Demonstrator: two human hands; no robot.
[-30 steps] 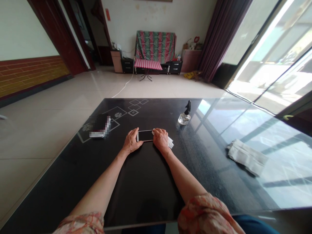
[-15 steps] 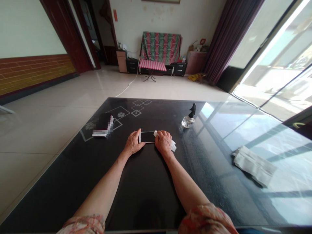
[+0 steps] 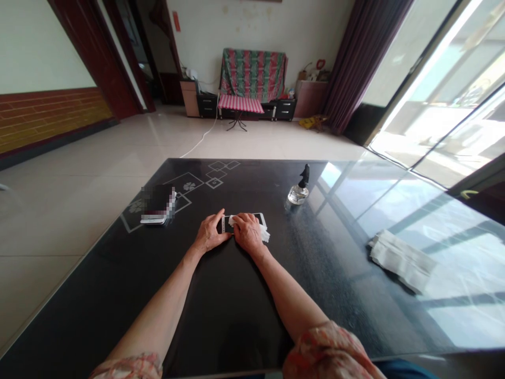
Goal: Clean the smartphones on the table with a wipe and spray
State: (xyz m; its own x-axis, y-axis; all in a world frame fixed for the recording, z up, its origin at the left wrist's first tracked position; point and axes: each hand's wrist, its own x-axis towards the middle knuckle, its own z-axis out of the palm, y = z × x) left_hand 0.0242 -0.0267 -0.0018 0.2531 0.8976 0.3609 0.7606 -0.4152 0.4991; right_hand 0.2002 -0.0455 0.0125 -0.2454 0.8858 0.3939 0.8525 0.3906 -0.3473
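Note:
A white-edged phone lies flat on the black glass table, mostly covered by my hands. My left hand grips its left end, thumb and fingers closed around the edge. My right hand presses a folded white tissue onto the phone's screen, fingers curled over the tissue. Only the phone's far right corner and a bit of its left end show.
A small clear spray bottle with a black nozzle stands to the right behind the phone. A second, blurred-out phone or wallet lies at the left. A stack of folded white cloths rests near the table's right side.
My right hand has slid left along the phone with the tissue, uncovering the phone's right end. The left hand stays at the left end.

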